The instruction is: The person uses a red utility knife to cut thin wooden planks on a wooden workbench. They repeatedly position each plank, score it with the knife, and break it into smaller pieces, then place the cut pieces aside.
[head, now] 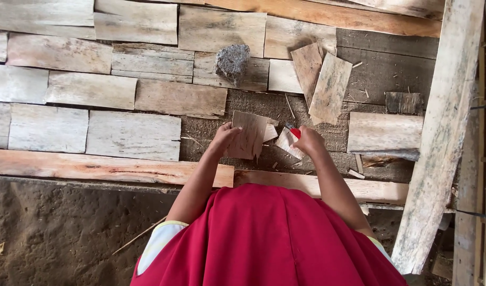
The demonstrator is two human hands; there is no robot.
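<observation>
My left hand (224, 136) grips the left edge of a thin, pale piece of wood veneer (248, 135) held upright over a dark wooden surface. My right hand (308, 140) is closed around a red-handled tool (294, 132) whose light blade-like end (286, 143) rests beside the veneer piece. Small wood offcuts (270, 132) lie between my two hands. A red garment covers my lap below.
Rows of flat veneer pieces (134, 135) lie side by side to the left and back. A grey stone (232, 62) sits on them. Two loose pieces (330, 87) lie at the back right. A long plank (441, 137) leans along the right; bare earth (57, 228) is lower left.
</observation>
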